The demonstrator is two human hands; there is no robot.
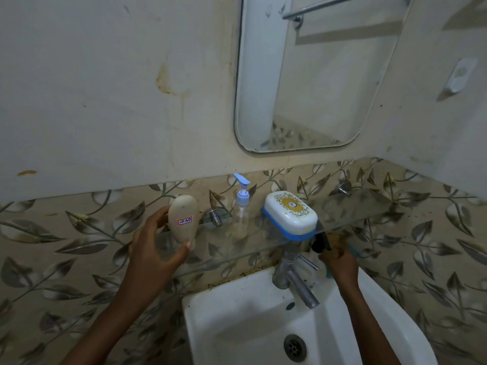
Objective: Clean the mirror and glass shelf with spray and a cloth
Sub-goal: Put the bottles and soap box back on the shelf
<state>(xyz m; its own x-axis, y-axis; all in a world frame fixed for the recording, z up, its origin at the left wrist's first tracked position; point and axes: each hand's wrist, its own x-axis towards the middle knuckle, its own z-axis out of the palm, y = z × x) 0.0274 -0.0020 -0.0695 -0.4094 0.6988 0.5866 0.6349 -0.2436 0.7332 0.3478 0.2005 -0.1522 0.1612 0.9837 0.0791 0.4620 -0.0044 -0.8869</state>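
The glass shelf (350, 219) runs across the patterned leaf tiles (79, 246) below the mirror (316, 88), held by metal brackets (214, 217), and the mirror hangs on the stained pale wall (105, 88) above it, its rounded lower edge just over the tile line. On the shelf stand a clear pump bottle (241, 209) with a blue head and, to its right, a white soap box (291, 213) with a blue base and a gold pattern on its lid. At the shelf's left end the left hand (155, 248) holds a cream, egg-shaped object (183, 219) bearing a small label, its fingers (158, 219) curled round the far side and the thumb pressed against the lower end; whether the object touches the glass cannot be told. The right hand (340, 259) is seen below and through the front edge of the shelf, closed around something dark (320, 242) with a bit of blue material (354, 252) beside it; what these are is unclear through the glass. Under the shelf a white sink (237, 320) juts from the wall, with a metal tap (295, 275) at its back and a round drain (295, 347). Both forearms reach up from the bottom of the view, one on either side of the sink.
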